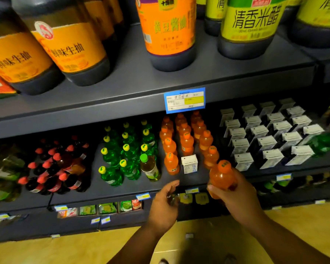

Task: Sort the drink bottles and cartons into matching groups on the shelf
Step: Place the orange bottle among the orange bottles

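My right hand (238,195) grips an orange soda bottle (221,175) in front of the drink shelf's (122,189) edge. My left hand (164,204) hovers beside it with loosely curled fingers, holding nothing. On the shelf stand rows of orange bottles (187,141), green bottles with yellow caps (126,155), dark red-capped bottles (55,172) and white cartons (271,138). One lone white carton (190,163) stands among the orange bottles. A pale tea bottle with a green cap (150,167) stands at the green group's front right. A green bottle (324,141) lies at the cartons' right.
The upper shelf (160,80) holds big sauce and vinegar jugs (170,31); a blue price tag (185,100) hangs on its edge. Lower shelves carry small packets (107,208). Wrapped green bottles (4,168) sit at far left. Yellow floor (65,250) lies below.
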Demonstrator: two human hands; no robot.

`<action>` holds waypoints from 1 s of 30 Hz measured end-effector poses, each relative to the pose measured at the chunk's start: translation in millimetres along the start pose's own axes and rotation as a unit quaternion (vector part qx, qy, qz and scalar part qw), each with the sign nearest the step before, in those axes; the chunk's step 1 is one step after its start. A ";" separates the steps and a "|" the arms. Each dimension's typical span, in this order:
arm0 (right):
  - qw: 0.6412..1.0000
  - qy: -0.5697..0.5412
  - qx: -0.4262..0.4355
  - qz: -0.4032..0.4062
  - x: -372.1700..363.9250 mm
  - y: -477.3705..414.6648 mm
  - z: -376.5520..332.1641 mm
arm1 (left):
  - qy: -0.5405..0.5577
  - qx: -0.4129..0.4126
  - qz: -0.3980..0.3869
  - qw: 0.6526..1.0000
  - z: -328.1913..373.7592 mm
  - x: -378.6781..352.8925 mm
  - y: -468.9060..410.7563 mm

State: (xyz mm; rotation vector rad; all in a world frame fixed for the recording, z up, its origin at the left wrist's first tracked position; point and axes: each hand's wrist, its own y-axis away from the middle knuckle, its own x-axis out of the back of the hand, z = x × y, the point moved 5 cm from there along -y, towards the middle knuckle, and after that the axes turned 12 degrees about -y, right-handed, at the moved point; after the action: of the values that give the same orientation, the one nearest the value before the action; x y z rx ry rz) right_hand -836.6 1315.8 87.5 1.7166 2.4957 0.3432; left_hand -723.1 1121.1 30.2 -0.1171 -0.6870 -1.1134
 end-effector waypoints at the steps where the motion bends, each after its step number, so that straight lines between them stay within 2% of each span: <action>1: 1.000 -0.003 -0.001 0.001 2.4 -3.4 3.8 | -0.019 -0.004 0.005 1.000 0.0 -3.2 -6.0; 10: 1.000 -0.003 -0.017 0.017 13.8 -32.2 39.4 | -0.070 -0.023 0.035 0.997 5.9 -37.4 -79.8; 19: 0.996 0.003 -0.080 0.034 18.0 -52.3 112.6 | -0.138 -0.036 0.049 0.988 -6.8 -61.0 -141.7; 24: 0.995 0.011 -0.090 0.042 21.4 -59.2 151.1 | -0.174 -0.059 0.073 0.980 -2.6 -66.3 -155.7; 30: 0.994 0.023 -0.097 0.040 20.9 -59.2 149.3 | -0.183 -0.050 0.079 0.979 -2.8 -69.0 -156.8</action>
State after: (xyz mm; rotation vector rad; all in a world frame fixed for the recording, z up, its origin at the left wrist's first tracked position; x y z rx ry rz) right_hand -867.7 1334.6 -70.3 1.7516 2.3386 0.6187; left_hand -873.7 1102.2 -49.1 -0.4637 -0.9333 -0.9819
